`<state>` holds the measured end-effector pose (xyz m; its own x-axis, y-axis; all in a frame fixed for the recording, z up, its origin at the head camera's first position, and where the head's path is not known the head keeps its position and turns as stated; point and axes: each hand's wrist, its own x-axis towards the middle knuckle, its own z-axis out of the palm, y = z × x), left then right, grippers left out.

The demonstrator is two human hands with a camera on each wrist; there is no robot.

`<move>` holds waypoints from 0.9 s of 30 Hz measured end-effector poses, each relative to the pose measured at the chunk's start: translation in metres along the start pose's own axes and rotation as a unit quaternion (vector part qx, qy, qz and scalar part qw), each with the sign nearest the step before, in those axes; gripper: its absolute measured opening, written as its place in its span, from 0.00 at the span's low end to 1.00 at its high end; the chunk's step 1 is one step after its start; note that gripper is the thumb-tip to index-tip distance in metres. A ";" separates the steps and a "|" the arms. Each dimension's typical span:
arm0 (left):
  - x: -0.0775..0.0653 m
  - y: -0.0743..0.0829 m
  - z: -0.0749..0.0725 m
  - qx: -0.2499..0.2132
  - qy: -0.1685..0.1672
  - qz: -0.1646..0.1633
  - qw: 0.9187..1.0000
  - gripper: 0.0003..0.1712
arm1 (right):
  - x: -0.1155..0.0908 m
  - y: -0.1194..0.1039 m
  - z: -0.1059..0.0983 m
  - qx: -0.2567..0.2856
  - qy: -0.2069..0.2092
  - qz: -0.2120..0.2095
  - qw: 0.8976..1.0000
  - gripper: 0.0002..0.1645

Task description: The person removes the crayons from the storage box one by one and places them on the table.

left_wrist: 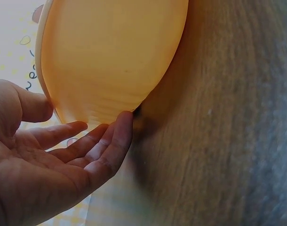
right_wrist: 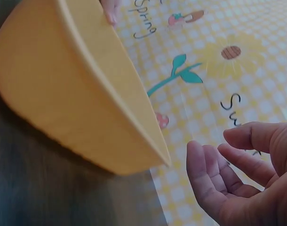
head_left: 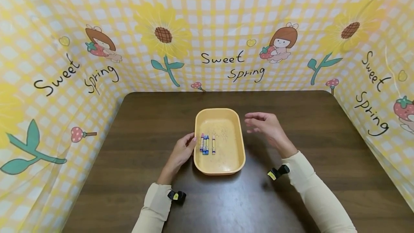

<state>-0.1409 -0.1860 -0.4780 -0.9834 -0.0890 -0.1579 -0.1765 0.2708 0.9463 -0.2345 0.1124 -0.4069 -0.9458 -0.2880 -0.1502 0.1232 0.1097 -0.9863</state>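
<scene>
A yellow plastic tray (head_left: 226,168) with rounded corners stands on the dark table. Several crayons (head_left: 206,146) with patterned wrappers lie in its left half, three close together and one a little apart (head_left: 213,146). At the tray's left side, my left hand (head_left: 182,150) holds the edge, its thumb (left_wrist: 37,108) at the rim and its fingers (left_wrist: 120,136) against the outer wall. My right hand (head_left: 266,127) hovers off the tray's right side, fingers loosely bent. In the right wrist view, that hand (right_wrist: 247,179) has nothing between thumb and fingers.
A dark wood-grain table (head_left: 145,118) lies under the tray. Yellow-checked cloth (head_left: 213,21) with flowers and lettering hangs behind the table and along both sides. Black wrist cameras (head_left: 177,196) are strapped over the light sleeves (head_left: 155,204).
</scene>
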 end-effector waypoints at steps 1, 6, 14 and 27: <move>0.000 0.001 0.000 0.000 -0.001 -0.001 1.000 0.28 | 0.000 -0.001 0.004 0.003 -0.004 -0.001 1.000 0.23; -0.001 0.003 0.000 0.004 0.002 -0.010 1.000 0.28 | 0.003 -0.005 0.023 0.017 -0.024 -0.008 1.000 0.23; -0.002 0.003 0.000 0.012 0.007 -0.003 1.000 0.28 | 0.008 -0.005 0.053 0.005 -0.072 -0.011 0.997 0.20; -0.003 0.004 0.000 0.006 0.006 0.004 1.000 0.27 | 0.020 0.007 0.088 -0.072 -0.152 0.056 0.984 0.22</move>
<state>-0.1385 -0.1850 -0.4740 -0.9841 -0.0981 -0.1479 -0.1701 0.2832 0.9439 -0.2264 0.0233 -0.4230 -0.7923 -0.5356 -0.2923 0.1567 0.2844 -0.9458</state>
